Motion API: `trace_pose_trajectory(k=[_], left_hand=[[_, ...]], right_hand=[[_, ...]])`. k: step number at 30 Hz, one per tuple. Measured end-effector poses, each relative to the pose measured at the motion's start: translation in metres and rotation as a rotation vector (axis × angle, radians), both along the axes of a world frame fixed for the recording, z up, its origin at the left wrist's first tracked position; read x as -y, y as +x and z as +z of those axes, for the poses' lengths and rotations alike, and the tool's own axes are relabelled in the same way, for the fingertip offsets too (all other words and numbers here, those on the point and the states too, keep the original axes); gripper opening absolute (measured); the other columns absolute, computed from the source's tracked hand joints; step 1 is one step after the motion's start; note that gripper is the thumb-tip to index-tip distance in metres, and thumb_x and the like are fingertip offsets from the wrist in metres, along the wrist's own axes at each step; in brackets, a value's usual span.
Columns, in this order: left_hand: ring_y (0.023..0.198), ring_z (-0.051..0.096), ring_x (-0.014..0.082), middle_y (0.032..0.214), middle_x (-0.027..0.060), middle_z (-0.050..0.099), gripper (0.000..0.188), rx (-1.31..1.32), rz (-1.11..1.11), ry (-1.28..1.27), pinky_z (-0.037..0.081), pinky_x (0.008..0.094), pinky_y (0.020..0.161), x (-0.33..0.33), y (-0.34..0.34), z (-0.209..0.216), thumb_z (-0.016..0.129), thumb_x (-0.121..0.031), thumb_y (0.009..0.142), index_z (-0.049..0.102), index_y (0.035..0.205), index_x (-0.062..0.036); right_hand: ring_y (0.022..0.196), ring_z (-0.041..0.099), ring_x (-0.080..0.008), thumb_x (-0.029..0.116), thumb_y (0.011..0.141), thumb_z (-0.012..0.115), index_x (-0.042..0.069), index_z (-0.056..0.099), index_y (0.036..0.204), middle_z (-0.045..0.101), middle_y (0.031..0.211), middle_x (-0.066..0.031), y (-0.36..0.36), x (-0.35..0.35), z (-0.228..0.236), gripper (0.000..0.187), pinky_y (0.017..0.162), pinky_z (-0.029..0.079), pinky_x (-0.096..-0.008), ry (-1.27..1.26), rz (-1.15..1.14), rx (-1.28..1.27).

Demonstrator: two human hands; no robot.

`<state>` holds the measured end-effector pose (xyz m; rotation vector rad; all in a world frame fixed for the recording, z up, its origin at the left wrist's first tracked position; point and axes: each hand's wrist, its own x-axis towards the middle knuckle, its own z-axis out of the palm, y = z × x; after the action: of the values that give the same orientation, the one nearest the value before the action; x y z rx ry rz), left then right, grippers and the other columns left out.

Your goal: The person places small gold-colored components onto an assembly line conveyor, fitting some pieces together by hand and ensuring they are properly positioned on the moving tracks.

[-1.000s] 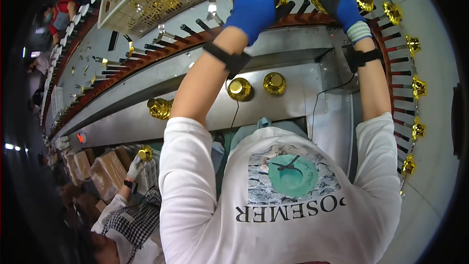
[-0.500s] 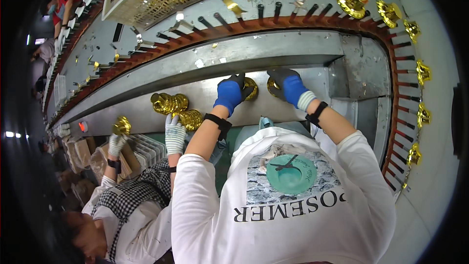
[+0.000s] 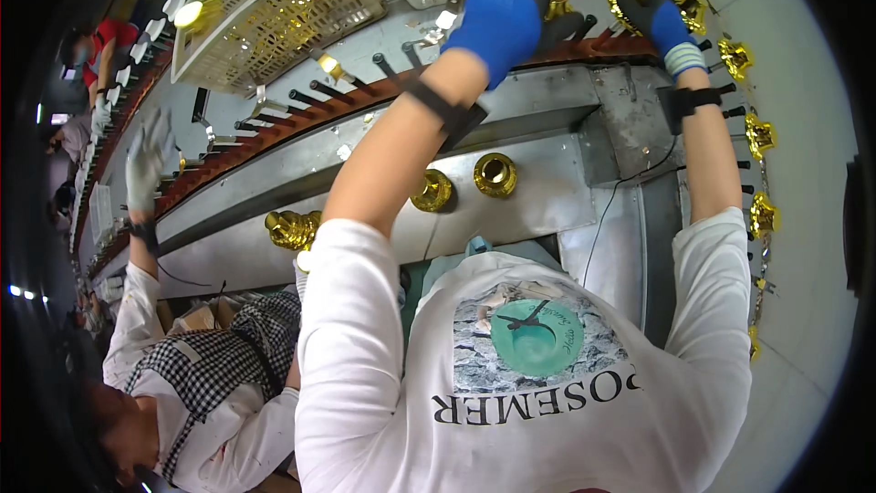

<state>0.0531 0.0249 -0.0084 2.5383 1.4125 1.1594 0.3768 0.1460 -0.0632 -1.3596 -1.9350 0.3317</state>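
Observation:
My left hand (image 3: 506, 18), in a blue glove with dark fingers, reaches over the far peg line. Its fingers are spread around a shiny gold piece (image 3: 558, 2), partly hidden by them; contact is unclear. Farther right, my right hand (image 3: 659, 20), gloved alike, is over a flared gold piece (image 3: 620, 11) with its fingers apart; the hand covers part of that piece. Two gold vase-shaped pieces stand on the metal bench below my arms: one with a round opening on top (image 3: 495, 174), the other (image 3: 432, 191) beside my left forearm.
Dark-tipped pegs (image 3: 339, 94) line a curved brown track, with gold pieces (image 3: 761, 134) hanging along its right bend. White baskets (image 3: 283, 23) of shiny parts stand beyond. At left, a co-worker's gloved hand (image 3: 146, 164) is raised near the track, close to stacked gold pieces (image 3: 290, 229).
Both my hands have left the two gold pieces on the bench and moved forward to the peg track. The co-worker's left hand has risen toward the track. The view has shifted slightly.

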Motion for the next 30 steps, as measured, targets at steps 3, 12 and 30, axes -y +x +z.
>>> trace_pose_trajectory(k=[3,12,30], left_hand=[[0.096,0.074,0.0445,0.108,0.0230,0.075,0.050,-0.118,0.138,-0.114,0.058,0.0553,0.081,-0.027,-0.020,-0.019,0.074,-0.047,0.094,0.068,0.126,-0.0083],[0.082,0.073,0.0315,0.097,0.0154,0.073,0.047,0.165,0.096,-0.094,0.058,0.0434,0.072,0.081,-0.090,-0.016,0.087,-0.033,0.089,0.073,0.126,-0.0071],[0.090,0.075,0.0436,0.126,0.0293,0.071,0.085,-0.377,0.348,-0.726,0.060,0.0515,0.077,0.201,-0.137,-0.197,0.080,-0.052,0.089,0.053,0.154,-0.0046]], right_hand=[[0.111,0.076,-0.0375,0.036,0.099,0.077,0.002,0.063,0.146,0.075,0.122,-0.0269,-0.050,0.014,-0.004,0.059,0.094,0.059,-0.0449,0.067,0.006,0.275],[0.089,0.077,-0.0287,0.022,0.092,0.084,0.001,0.074,0.123,0.077,0.105,-0.0180,-0.096,0.136,0.035,0.039,0.083,0.062,-0.0418,0.171,0.091,0.056],[0.124,0.066,-0.0435,0.041,0.087,0.081,0.008,0.060,0.150,0.067,0.140,-0.0250,-0.166,0.226,-0.122,0.075,0.109,0.052,-0.0502,-0.003,0.471,0.184]])
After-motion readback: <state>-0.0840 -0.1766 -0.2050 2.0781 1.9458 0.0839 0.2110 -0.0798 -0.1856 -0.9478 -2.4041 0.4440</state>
